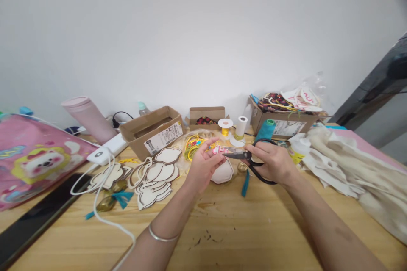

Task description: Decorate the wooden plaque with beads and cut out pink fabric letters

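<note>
My right hand (275, 163) grips a pair of black-handled scissors (238, 155), with the blades pointing left. Their tips reach a small pink-and-white patterned piece (218, 150), pinched in my left hand (202, 165). Whether the blades are touching or cutting it is too small to tell. Below the blades, a white cloud-shaped piece (222, 172) lies on the wooden table (235, 228). Beside the scissors sits a small gold bell with a teal tassel (245, 184). Behind my left hand is a tangle of yellow cords (192, 146), partly hidden.
Cut-out white shapes (155, 188) lie left of my hands. An open cardboard box (152, 131) and a full one (282, 118) stand behind, with thread spools (241, 126) between them. A white cable (101, 203) crosses the left side; crumpled cloth (349, 165) lies right.
</note>
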`<state>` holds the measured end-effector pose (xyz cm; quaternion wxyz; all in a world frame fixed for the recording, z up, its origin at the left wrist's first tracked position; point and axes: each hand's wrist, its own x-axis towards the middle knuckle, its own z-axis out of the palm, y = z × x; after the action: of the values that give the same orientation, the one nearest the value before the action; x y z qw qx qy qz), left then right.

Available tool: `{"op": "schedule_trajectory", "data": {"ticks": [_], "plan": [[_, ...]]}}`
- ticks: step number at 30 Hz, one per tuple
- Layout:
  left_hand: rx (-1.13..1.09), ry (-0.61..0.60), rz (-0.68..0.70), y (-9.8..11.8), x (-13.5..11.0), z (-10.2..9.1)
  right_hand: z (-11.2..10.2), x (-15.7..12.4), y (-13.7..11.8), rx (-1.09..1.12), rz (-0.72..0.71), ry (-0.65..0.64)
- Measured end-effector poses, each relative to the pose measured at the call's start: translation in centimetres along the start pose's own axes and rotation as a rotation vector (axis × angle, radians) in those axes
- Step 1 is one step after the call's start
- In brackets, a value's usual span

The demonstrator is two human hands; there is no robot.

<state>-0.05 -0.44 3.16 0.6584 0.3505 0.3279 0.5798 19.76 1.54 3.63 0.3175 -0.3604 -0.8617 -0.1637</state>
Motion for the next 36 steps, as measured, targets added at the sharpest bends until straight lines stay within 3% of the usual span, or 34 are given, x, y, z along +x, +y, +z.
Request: {"op": "schedule_trajectory", "data": {"ticks": [14,30,36], "plan": [[0.061,-0.009,0.015,0.04,0.21,-0.35,-0.14,0.2,0.23,0.217,0.026,-0.103],[0.05,-0.016,0.001,-0.22,0.3,-0.54,-0.63,0.47,-0.15,0.266,0.014,-0.135],[0.092,0.012,0.025,-0.11,0.36,-0.58,-0.68,0.35,0.12,0.303,0.09,-0.205]]}}
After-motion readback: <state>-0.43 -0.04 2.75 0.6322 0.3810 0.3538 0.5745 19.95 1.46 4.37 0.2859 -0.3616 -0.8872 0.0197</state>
